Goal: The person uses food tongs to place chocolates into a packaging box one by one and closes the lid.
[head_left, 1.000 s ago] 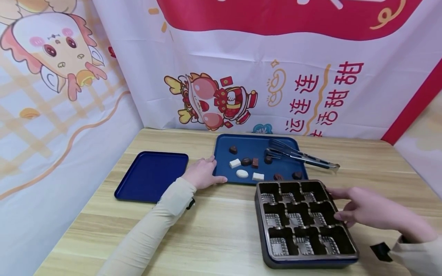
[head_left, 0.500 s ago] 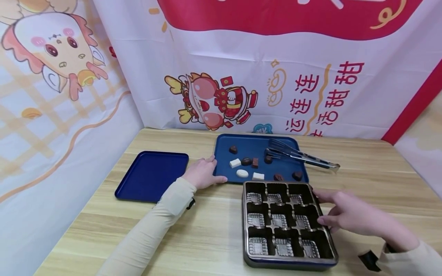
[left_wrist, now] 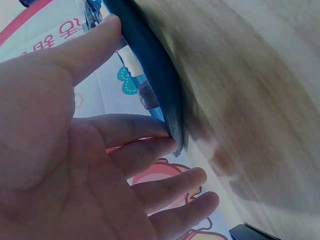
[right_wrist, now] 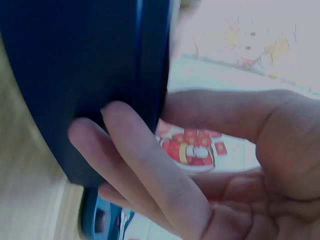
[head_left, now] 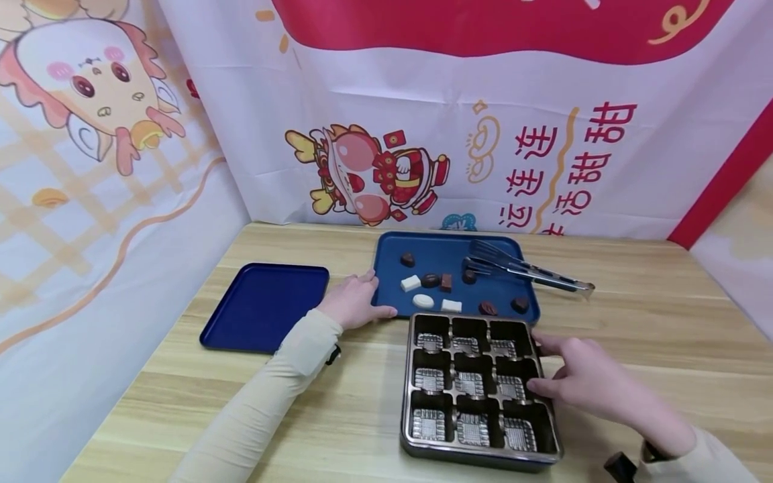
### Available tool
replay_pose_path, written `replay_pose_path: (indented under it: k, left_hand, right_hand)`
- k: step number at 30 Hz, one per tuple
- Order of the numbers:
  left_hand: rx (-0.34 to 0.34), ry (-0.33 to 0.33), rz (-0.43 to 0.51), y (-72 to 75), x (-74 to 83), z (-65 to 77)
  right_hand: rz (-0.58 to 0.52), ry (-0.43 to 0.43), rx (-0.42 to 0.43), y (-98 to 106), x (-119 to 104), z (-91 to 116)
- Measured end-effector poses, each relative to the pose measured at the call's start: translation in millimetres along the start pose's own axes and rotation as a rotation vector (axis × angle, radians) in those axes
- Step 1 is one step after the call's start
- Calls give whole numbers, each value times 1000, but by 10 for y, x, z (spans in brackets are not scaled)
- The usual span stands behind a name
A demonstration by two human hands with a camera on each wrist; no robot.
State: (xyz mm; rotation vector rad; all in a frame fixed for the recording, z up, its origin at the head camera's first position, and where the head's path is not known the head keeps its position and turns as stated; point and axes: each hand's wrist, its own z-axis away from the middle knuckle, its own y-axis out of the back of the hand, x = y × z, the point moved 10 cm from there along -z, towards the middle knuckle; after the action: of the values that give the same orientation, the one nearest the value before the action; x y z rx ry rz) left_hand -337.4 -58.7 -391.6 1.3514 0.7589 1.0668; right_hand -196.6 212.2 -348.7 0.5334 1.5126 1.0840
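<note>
My left hand (head_left: pixel 353 302) rests at the near-left corner of a blue tray (head_left: pixel 391 251). Its fingers are mostly straight and spread, with thumb and fingertips touching the rim in the left wrist view. White and brown chocolates (head_left: pixel 430 280) lie scattered on that tray. In front of it sits a square dark tin (head_left: pixel 480 457) with a brown compartment insert (head_left: pixel 474 398); no chocolates show in its compartments. My right hand (head_left: pixel 594 376) holds the tin's right side, thumb over the rim and fingers against the outer wall (right_wrist: pixel 75 60).
Metal serving tongs (head_left: pixel 537 274) lie across the blue tray's right end, their handles past its edge. A dark blue lid-like tray (head_left: pixel 266 308) lies at the left of the wooden table (head_left: pixel 338 416). Printed cloth (head_left: pixel 423 87) hangs behind and at the sides.
My right hand has slid the tin leftward along the table, close up to the blue tray's near edge. My left hand has stayed at the tray corner.
</note>
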Motion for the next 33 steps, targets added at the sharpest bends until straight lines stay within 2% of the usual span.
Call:
replay_pose_path:
  k: [4,11,20,26,30,33]
  left_hand:
    - [-1,-3,-8,-1,0,-13]
    - [-1,-16,-16,1,-3,-17]
    - [4,-35,-34,13,18,-9]
    - [4,-43,-56,23,38,-2]
    - [58,-70,-60,128,125,48]
    - [125,-121,25,284,271,149]
  right_hand:
    - [17,-33,31,-33,-27,-1]
    - [82,-1,86,-17,-149,15]
    - [-30,28,53,-102,-240,33]
    - [-37,14,32,-122,-245,41]
    - [-48,-15,19,-139,-218,35]
    - [-50,2,12,-159,-228,30]
